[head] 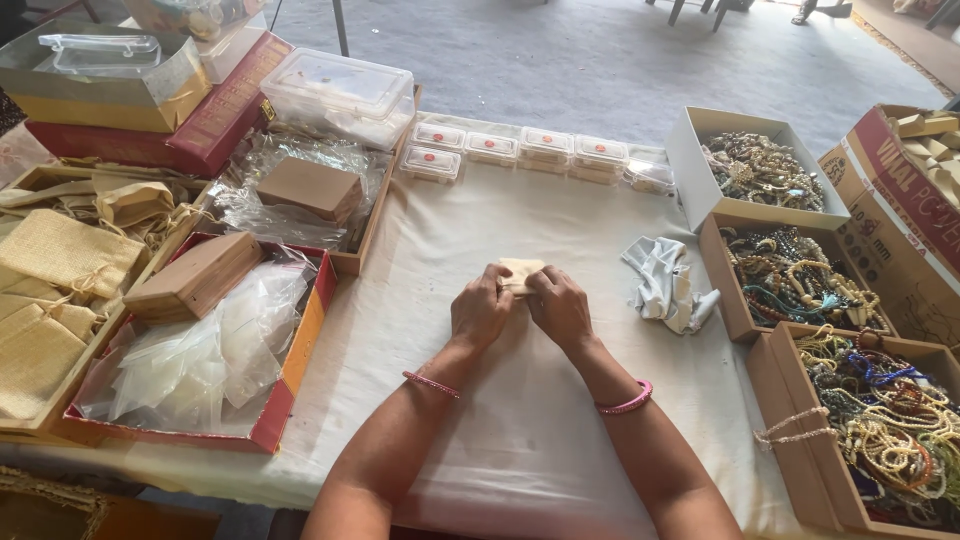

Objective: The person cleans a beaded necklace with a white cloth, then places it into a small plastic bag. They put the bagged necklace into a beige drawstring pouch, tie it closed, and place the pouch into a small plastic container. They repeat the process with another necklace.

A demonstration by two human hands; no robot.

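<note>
Both hands, the left hand (480, 310) and the right hand (560, 308), are closed on a small beige pouch (521, 272) at the middle of the bench (520, 440), which a white cloth covers. Just right of them lies a crumpled grey rag (665, 285). Behind stand small clear plastic cases (545, 148). Boxes of beads (795, 275) are at right, a red tray of plastic bags (200, 360) at left.

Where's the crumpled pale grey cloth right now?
In the head view, the crumpled pale grey cloth lies on the white table cover, just right of the right hand, beside the brown cardboard box of dark bead necklaces.
</note>
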